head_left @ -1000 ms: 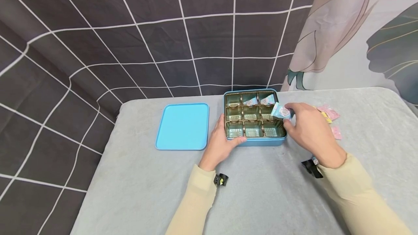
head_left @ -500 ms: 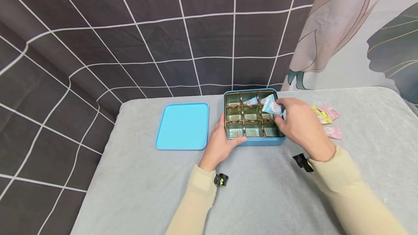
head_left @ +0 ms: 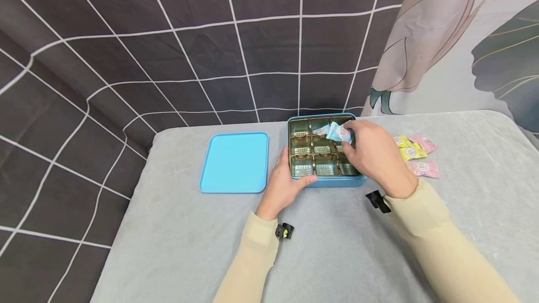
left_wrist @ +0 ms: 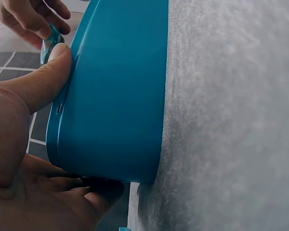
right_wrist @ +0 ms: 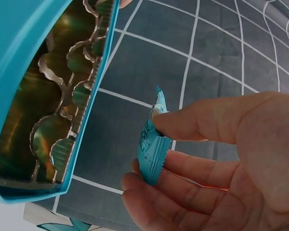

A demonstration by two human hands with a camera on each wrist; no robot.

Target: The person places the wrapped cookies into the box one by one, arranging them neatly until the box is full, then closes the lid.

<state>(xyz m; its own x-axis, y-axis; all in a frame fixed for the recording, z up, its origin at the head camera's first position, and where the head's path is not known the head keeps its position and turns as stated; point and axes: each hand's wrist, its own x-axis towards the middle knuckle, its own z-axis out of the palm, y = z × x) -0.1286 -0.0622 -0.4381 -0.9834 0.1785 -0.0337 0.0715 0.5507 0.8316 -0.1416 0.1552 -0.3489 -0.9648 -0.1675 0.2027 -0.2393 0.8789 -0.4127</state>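
Observation:
A blue tin stands on the grey cloth, fitted with a gold tray of several compartments. My left hand grips its near left corner; in the left wrist view the thumb lies at the rim and the fingers pass along the side. Between thumb and fingers, my right hand pinches a blue wrapped candy above the tray's right part. That candy is tilted in the right wrist view. Another blue-and-white wrapped candy sits in the back middle compartment. My right hand hides part of the right column.
A light blue square lid lies left of the tin. Right of my right hand are yellow wrapped candies and pink wrapped candies. A dark checked curtain hangs behind the cloth-covered surface.
My right hand has carried the blue candy leftward and slightly back, from the tin's right edge to over the tray. More yellow and pink candies show behind it. My left hand stays put.

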